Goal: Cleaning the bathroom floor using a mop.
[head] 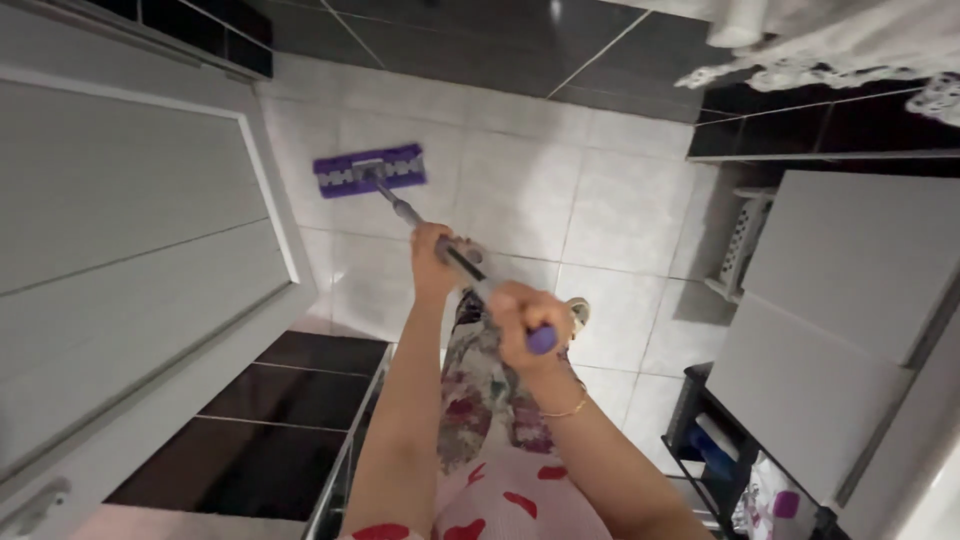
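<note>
A flat purple mop head (369, 170) rests on the pale tiled floor (560, 190), close to a white door. Its grey handle (402, 211) runs back toward me and ends in a purple tip. My left hand (433, 262) grips the handle lower down, nearer the mop head. My right hand (526, 322), with a thin gold bracelet at the wrist, is closed around the top end by the purple tip. Below the hands I see my patterned clothing and one foot on the tiles.
A white panelled door (130, 250) stands at the left. A white cabinet (840, 300) fills the right side, with a white slotted basket (745, 235) beside it and a dark rack (720, 450) holding bottles below. Dark tiles line the far wall.
</note>
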